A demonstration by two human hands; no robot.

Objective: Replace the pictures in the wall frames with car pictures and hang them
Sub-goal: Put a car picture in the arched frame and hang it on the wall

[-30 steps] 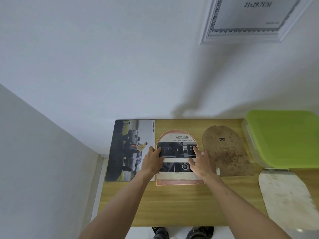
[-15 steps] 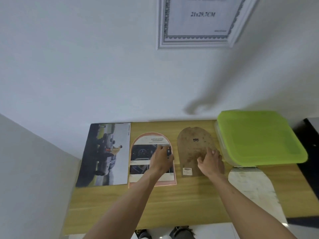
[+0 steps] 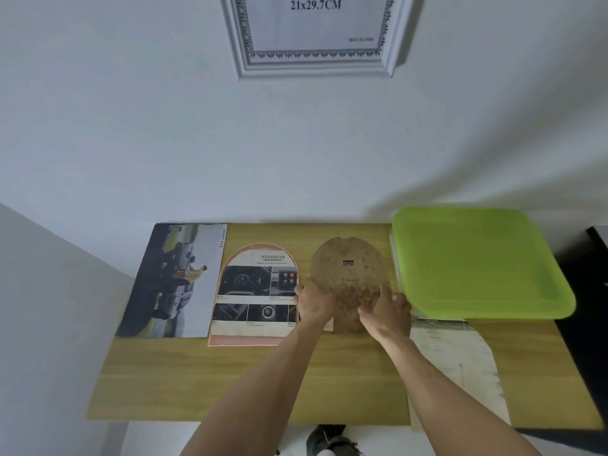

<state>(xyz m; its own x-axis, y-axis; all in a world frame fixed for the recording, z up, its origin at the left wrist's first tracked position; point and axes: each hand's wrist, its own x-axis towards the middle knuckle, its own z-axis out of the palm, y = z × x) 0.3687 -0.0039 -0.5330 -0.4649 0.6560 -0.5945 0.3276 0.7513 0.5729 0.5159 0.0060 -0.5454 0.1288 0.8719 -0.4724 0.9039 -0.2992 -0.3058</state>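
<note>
**A:** Starting closest to us: both forearms reach out over the wooden table (image 3: 230, 383). Our left hand (image 3: 315, 302) sits at the near-left edge of the brown backing board (image 3: 349, 278), fingers curled round that edge as far as we can tell. Our right hand (image 3: 388, 307) is on the near-right edge, fingers spread and bent over the board's face. Gripping or just pressing? We can't quite tell.

**B:** So the board's between our hands. Which way does it run?

**A:** Long axis goes straight away from us, flat end near, rounded end toward the wall. Its shape matches the arched frame (image 3: 255, 296) just beside it on the left, which already has a car dashboard picture lying in it, and that frame runs the same way.

**B:** Then we'd guess the move is a plain sideways slide to the left, no turning needed. Left hand is nearer the frame, almost touching its right edge.

**A:** Agreed. Further left lies a loose truck poster (image 3: 174, 281); right of the board is a green lidded box (image 3: 477, 261). On the wall hangs the white frame (image 3: 316, 37), with its stock size sheet inside, not yet swapped.
</note>
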